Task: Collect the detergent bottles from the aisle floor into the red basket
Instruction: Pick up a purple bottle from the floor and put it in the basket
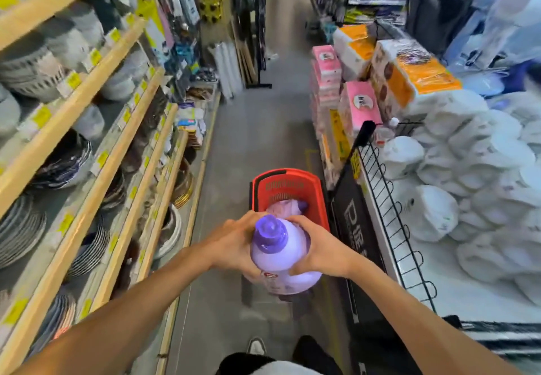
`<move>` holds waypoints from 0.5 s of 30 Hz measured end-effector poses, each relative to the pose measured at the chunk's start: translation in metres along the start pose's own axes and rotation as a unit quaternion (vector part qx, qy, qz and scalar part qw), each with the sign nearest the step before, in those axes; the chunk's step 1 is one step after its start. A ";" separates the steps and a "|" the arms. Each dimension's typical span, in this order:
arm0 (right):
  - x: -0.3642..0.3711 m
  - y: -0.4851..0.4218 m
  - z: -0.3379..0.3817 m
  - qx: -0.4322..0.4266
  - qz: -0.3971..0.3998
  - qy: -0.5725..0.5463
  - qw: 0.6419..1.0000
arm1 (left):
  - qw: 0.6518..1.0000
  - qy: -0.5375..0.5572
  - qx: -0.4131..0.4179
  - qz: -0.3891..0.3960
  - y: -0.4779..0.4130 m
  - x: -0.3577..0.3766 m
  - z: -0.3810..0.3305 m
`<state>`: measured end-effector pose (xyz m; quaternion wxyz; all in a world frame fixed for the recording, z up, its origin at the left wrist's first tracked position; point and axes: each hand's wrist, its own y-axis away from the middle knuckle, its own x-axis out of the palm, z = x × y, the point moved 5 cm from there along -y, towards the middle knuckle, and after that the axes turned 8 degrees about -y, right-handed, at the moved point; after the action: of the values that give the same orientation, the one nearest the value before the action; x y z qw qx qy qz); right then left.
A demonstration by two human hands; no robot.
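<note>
Only the head view to go on: the lavender detergent bottle [275, 260] with the purple cap [270, 234] is up in the air, held upright over the near end of the red basket [288, 173], which sits on the aisle floor [257, 128]. The left hand [234, 245] is wrapped round its left side and the right hand [317, 250] round its right shoulder, so both are clamped on it. There's another purple bottle [285, 207] lying inside the basket, so I'd guess this one goes in next to it or on top. What could go wrong imo: a smooth rounded jug squeezed only from the sides can slide down through the palms, and if it drops it lands on the one below or clips the rim and tips the basket over. The basket is also just beside the black wire rack [389, 199] on the right and near the shelves of plates [87, 169] on the left, so a swinging elbow could catch either. Can't tell if the cap is screwed tight; if it isn't, a hard landing could mean a leak
</note>
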<state>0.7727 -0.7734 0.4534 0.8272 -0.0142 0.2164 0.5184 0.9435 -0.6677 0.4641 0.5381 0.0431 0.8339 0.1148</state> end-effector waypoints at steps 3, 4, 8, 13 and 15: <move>-0.009 -0.036 -0.001 0.012 -0.008 -0.028 0.999 | 0.999 -0.012 0.020 0.022 -0.033 -0.018 0.024; -0.013 -0.049 -0.002 0.018 -0.011 -0.032 0.999 | 0.999 -0.014 0.023 0.026 -0.045 -0.024 0.031; -0.038 -0.105 -0.017 0.030 -0.031 -0.036 0.998 | 0.998 -0.030 0.042 0.040 -0.107 -0.049 0.055; -0.074 -0.169 -0.053 0.055 -0.038 -0.039 0.997 | 0.996 -0.052 0.041 0.062 -0.185 -0.059 0.078; -0.085 -0.191 -0.063 0.062 -0.043 -0.038 0.996 | 0.995 -0.039 0.054 0.078 -0.215 -0.064 0.087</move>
<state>0.8852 -0.9497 0.3897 0.8557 0.0470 0.2158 0.4680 1.0608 -0.8760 0.4355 0.5567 0.1411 0.8113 0.1095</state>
